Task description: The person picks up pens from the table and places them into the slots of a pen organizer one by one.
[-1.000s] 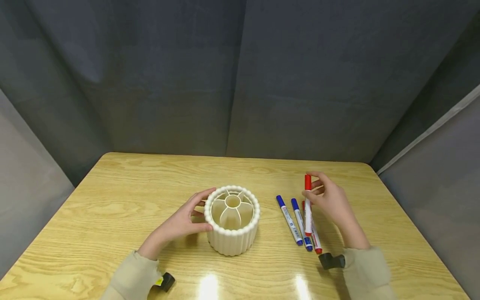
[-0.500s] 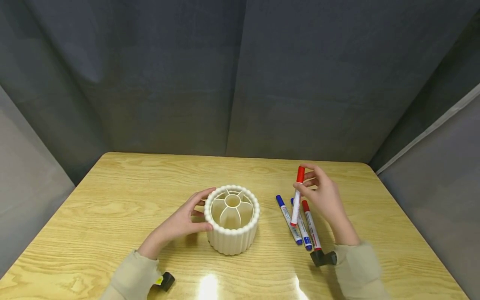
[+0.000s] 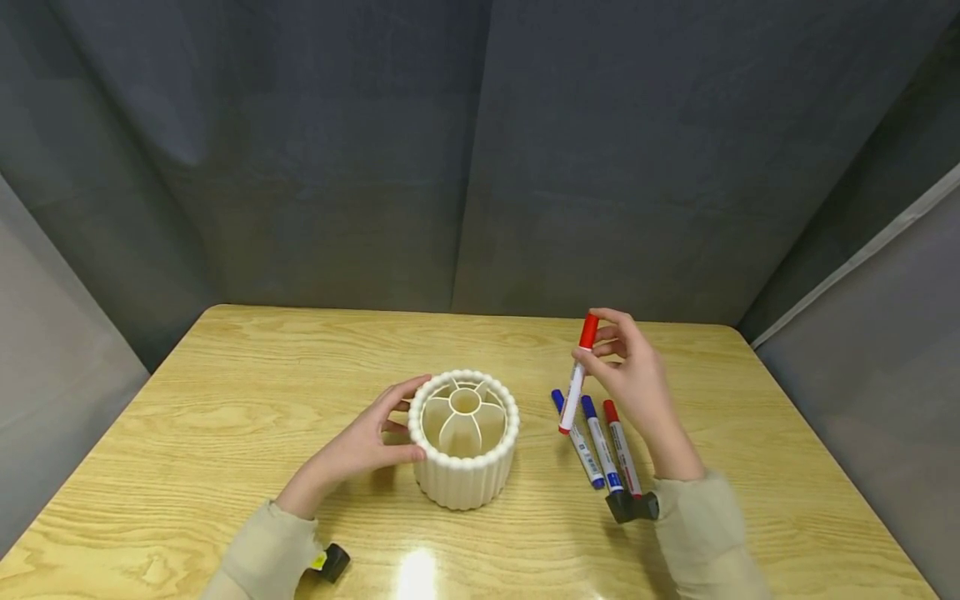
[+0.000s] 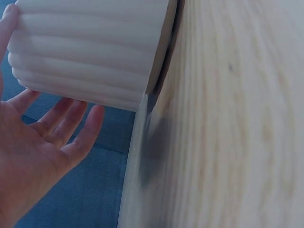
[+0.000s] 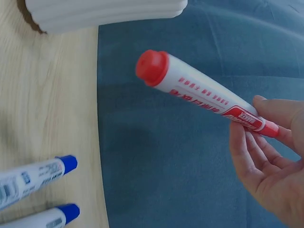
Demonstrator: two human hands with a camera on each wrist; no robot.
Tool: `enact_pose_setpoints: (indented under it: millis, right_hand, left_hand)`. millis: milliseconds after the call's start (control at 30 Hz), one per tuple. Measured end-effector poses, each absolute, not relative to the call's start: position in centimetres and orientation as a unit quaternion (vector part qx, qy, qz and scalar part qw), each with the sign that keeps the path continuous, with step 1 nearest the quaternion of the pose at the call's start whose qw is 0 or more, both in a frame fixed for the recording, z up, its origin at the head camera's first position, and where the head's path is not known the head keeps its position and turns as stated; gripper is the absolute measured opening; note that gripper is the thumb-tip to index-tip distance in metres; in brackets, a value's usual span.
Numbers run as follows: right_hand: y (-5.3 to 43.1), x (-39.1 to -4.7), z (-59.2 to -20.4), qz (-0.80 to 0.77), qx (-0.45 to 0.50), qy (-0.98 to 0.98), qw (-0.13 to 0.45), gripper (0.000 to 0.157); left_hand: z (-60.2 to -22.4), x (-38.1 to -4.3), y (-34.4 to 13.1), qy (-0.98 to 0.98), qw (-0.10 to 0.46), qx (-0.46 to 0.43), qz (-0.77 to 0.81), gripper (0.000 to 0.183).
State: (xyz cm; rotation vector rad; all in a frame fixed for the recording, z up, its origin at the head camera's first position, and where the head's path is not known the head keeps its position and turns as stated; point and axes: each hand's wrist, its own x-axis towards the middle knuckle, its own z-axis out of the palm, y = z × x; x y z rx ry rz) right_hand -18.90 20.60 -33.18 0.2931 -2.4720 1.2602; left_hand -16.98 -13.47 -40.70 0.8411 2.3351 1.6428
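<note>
A cream, ribbed pen holder (image 3: 465, 485) with a beaded rim and inner dividers stands upright on the table. My left hand (image 3: 367, 437) holds it from the left, thumb at the front of the rim and fingers round the back; the left wrist view shows fingertips against its ribbed wall (image 4: 85, 52). Raised above the table, a red-capped whiteboard marker (image 3: 574, 390) is pinched near its cap between thumb and fingers of my right hand (image 3: 637, 375). The marker (image 5: 204, 88) tilts, its red bottom end pointing down and toward the holder.
Two blue markers (image 3: 588, 457) (image 3: 602, 446) and another red marker (image 3: 623, 450) lie side by side on the wooden table (image 3: 300, 358), right of the holder. Dark grey curtains (image 3: 480, 167) hang behind the table.
My right hand has lifted the red marker off the group and carried it left and away from me, its lower end swinging toward the pen holder. The left hand and holder stay put.
</note>
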Motion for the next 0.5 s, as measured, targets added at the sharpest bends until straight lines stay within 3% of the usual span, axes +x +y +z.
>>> enact_pose_setpoints:
  millis: [500]
  right_hand:
    - [17.2, -17.7, -30.5, 0.54, 0.115, -0.808, 0.208, 0.054]
  left_hand:
    - [-40.9, -17.0, -13.5, 0.782, 0.084, 0.286, 0.547, 0.085]
